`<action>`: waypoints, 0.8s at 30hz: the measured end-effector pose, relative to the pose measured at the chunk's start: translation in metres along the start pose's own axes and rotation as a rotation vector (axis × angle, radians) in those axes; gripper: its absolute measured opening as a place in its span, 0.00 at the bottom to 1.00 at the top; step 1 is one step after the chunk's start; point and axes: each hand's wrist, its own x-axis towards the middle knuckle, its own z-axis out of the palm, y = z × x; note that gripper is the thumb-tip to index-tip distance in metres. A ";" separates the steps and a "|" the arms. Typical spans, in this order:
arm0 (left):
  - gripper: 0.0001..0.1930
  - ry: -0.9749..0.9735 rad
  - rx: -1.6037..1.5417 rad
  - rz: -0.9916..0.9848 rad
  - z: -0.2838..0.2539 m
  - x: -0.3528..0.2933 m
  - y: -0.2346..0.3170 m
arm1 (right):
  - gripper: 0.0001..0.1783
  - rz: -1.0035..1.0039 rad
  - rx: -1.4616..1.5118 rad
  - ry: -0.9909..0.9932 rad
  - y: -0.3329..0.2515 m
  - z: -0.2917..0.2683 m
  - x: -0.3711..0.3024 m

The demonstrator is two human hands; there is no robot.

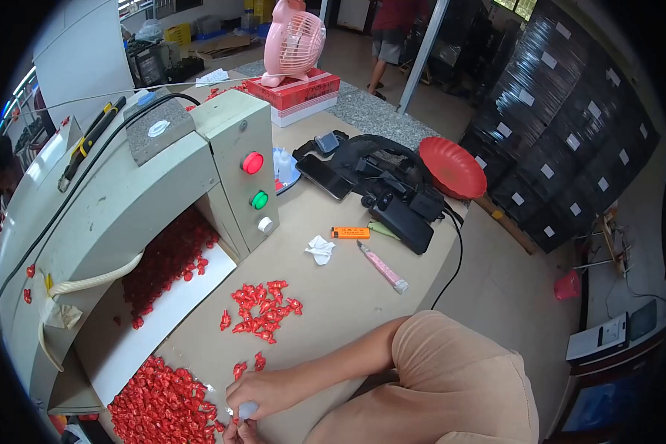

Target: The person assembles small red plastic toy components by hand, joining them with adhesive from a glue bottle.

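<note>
My right hand (265, 392) is closed around a small whitish, translucent thing with a rounded end (248, 409), mostly hidden by the fingers. Just below it, at the lower edge, the fingertips of my left hand (240, 433) pinch a small red piece (235, 420), only a sliver of which shows. A large heap of shiny red figure-like pieces (159, 399) lies to the left of both hands. Two loose red pieces (249, 365) rest just beyond my right hand, and a smaller spread-out group (263, 309) lies farther up the table.
A pale green machine (237, 133) with red and green buttons arches over more red pieces (174, 259) on a white sheet. Crumpled tissue (320, 250), an orange box (350, 232), a pink cutter (383, 268) and black electronics (392, 192) lie beyond. My knee (451, 362) is at right.
</note>
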 end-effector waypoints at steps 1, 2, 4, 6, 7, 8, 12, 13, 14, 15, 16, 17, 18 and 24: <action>0.20 0.011 0.140 -0.109 0.020 -0.006 0.029 | 0.10 0.005 0.004 -0.001 -0.001 0.001 0.000; 0.26 0.027 0.282 -0.218 0.029 -0.008 0.042 | 0.10 0.008 0.011 -0.005 -0.001 0.001 0.001; 0.24 0.043 0.265 -0.180 0.027 -0.009 0.041 | 0.10 -0.008 0.028 -0.005 0.001 0.005 0.004; 0.16 0.131 0.161 -0.101 0.018 -0.007 0.027 | 0.10 -0.033 0.011 -0.013 0.002 0.010 0.008; 0.11 0.229 0.083 -0.053 0.016 -0.006 0.019 | 0.10 -0.052 -0.005 -0.040 0.000 0.010 0.011; 0.09 0.216 0.136 -0.071 0.015 -0.009 0.014 | 0.10 -0.041 -0.005 -0.039 0.000 0.005 0.009; 0.06 0.190 0.161 -0.135 0.031 0.004 0.020 | 0.09 0.073 -0.038 -0.033 -0.003 -0.009 0.004; 0.06 0.160 0.204 -0.167 0.028 0.007 0.022 | 0.09 0.097 -0.066 -0.027 -0.007 -0.010 0.004; 0.06 0.112 0.161 -0.122 0.023 0.006 0.021 | 0.09 0.118 -0.106 -0.022 -0.009 -0.007 0.007; 0.07 0.096 0.076 -0.129 0.023 -0.001 0.025 | 0.09 0.092 -0.062 -0.080 -0.011 -0.001 0.006; 0.07 0.101 0.055 -0.116 0.023 0.000 0.025 | 0.09 0.069 -0.069 -0.045 -0.008 -0.001 0.008; 0.07 0.096 0.029 -0.104 0.020 0.000 0.026 | 0.09 0.052 -0.083 -0.003 -0.007 0.001 0.013; 0.07 0.125 0.024 -0.100 0.019 -0.002 0.026 | 0.09 0.046 -0.076 -0.032 -0.008 0.004 0.013; 0.07 0.075 -0.029 -0.093 0.015 -0.006 0.025 | 0.09 0.095 -0.113 -0.032 -0.010 0.009 0.012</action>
